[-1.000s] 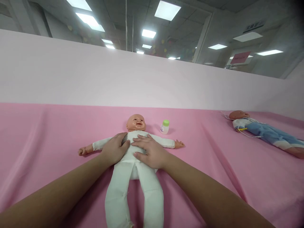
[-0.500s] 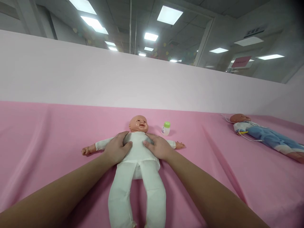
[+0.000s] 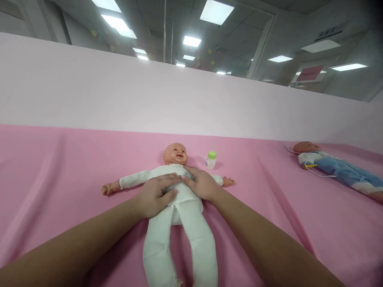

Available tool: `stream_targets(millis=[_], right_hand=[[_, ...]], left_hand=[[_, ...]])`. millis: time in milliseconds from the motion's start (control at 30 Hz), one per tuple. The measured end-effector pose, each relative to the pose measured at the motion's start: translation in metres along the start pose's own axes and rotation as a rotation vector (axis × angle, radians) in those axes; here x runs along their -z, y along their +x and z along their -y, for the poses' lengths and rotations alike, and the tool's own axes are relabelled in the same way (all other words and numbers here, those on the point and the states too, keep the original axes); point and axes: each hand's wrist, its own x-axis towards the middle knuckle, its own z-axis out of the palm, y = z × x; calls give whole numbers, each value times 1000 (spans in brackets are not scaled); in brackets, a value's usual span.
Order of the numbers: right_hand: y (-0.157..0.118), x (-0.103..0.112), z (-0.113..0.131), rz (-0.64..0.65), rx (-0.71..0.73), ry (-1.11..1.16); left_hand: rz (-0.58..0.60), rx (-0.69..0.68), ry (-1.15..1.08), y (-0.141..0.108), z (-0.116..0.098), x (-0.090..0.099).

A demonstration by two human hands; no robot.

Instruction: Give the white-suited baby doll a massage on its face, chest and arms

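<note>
Left hand (image 3: 156,196): in it comes, from the side of the doll (image 3: 186,194) onto its belly, palm down, fingers stretched, thumb spread.
Right hand (image 3: 204,184): unmoved, laid flat on the chest, thumb parted from fingers, its tip close to the left fingertips.
Position: face-up on the pink cloth (image 3: 74,167), arms flung wide.
Bottle (image 3: 210,160): green-capped, upright, near the head.
</note>
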Motion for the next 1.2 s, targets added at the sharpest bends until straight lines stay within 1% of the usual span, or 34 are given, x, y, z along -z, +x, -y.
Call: stream_targets(millis=[133,300,400,567,667,700,767,867,933,1000,1100,1200], right_hand=[[-1,1,1,3,-1,7],[-1,2,2,8,-3,18],[-1,0,0,2,-11,29],[-1,-4,-5,-28,3,54],[-1,-5,-5,-84,32,77],[-2,-5,-4,-107,60,87],[-5,-5,0,-126,171,125],[-11,-4,12,-54,379,206],[-15,-4,18,8,431,220],[-15,-5,22,35,404,212],[-13,-7,21,16,331,218],[-11,-9,18,-2,314,221]], left_hand=[[-32,22,20,1,9,0],[-158,194,57,7,35,-1],[-168,241,79,10,45,0],[-161,234,98,11,46,1],[-164,221,95,10,49,0],[-167,218,96,10,50,0],[-166,214,96,10,52,-1],[-159,221,96,9,51,0],[-152,233,91,9,49,1],[-146,239,89,9,47,1],[-143,240,92,10,46,1],[-141,234,92,10,47,1]])
